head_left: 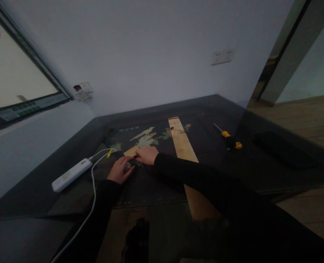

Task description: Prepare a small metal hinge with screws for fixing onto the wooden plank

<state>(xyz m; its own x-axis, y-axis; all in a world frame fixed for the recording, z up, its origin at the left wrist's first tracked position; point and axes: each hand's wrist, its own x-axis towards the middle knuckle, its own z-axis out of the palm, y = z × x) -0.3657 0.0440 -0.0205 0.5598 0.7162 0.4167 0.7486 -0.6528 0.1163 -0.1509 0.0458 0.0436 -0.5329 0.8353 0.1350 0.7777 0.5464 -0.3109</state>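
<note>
A small flat piece of light wood (130,151) lies on the dark table at the fingertips of both hands. My left hand (120,170) rests on the tabletop, thumb apart from the fingers, whose tips reach the near edge of that piece. Beside it, my right hand (148,155) is closed, its fingertips pinched down at the wood's right end; what they hold is hidden. Several thin metal bits (139,163), too small to name surely, lie just below the hands. Under my right forearm runs a long wooden board (184,144), jutting past the near table edge.
On the right lies a yellow-and-black screwdriver (228,138), with a dark flat object (284,149) farther right. A white power strip (72,175) sits at the left, its white cable (94,182) trailing over my left sleeve. The painted table (156,188) stands against a wall.
</note>
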